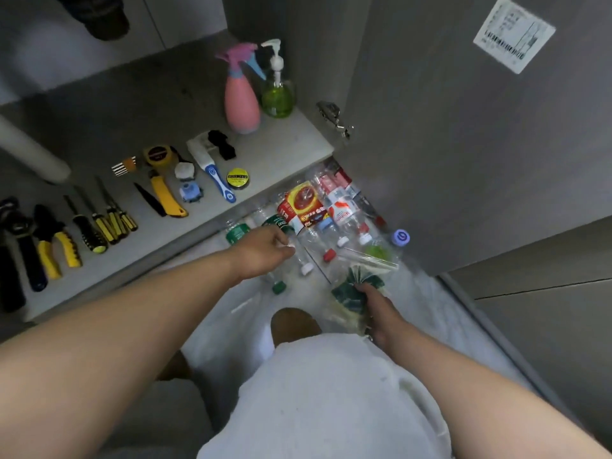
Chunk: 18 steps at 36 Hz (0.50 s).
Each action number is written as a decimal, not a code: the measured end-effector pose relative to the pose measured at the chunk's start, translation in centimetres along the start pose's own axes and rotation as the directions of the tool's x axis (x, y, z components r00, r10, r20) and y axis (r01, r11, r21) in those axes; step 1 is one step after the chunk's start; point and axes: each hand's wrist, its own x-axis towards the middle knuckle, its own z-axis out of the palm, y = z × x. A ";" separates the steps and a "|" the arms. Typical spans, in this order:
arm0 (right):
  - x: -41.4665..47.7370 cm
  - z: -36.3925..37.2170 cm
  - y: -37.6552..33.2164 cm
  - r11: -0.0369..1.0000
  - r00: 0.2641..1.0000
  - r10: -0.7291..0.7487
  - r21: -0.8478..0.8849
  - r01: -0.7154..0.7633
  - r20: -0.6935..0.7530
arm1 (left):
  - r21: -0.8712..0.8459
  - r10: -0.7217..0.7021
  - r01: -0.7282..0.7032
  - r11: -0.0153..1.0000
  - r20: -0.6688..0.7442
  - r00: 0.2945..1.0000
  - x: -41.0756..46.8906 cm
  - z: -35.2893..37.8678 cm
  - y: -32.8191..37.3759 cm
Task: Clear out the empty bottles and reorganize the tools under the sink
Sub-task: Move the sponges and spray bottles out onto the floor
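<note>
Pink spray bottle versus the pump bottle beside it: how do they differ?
The pink spray bottle is opaque; the pump bottle is clear, showing green liquid. The pink spray bottle has a pink-and-blue trigger head, the pump bottle a white pump. The pink spray bottle's body is taller and tapered, the pump bottle's shorter and rounder. Both stand upright, side by side on the cabinet floor.

Your feed's dim and soft overall. Light reaches the front of the cabinet shelf (281, 140); deeper in, it falls into shadow. The white garment (331, 392) is nearly blown out. Small glints on the clear bottles (347, 226). The door label (513, 34) is smeared, unreadable. Wide-angle bows lines at the frame edges.
</note>
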 end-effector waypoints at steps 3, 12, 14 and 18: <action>1.0 0.9 0.2 1.000 0.999 0.025 -0.011 -0.025 -0.028 | 0.118 0.062 -0.063 0.991 0.016 0.998 0.3 0.7 -0.7; 2.8 2.7 0.2 0.992 0.999 0.006 -0.126 -0.011 -0.044 | 0.251 0.110 -0.126 0.960 0.075 0.991 1.0 1.0 -3.1; 2.9 2.5 0.1 0.980 0.998 0.020 -0.197 -0.033 -0.065 | 0.257 0.108 -0.122 0.959 0.069 0.992 1.0 0.9 -3.3; 2.9 1.9 -0.7 0.940 0.973 -0.053 -0.340 -0.027 -0.225 | 0.266 0.097 -0.109 0.958 0.058 0.994 0.8 0.2 -3.2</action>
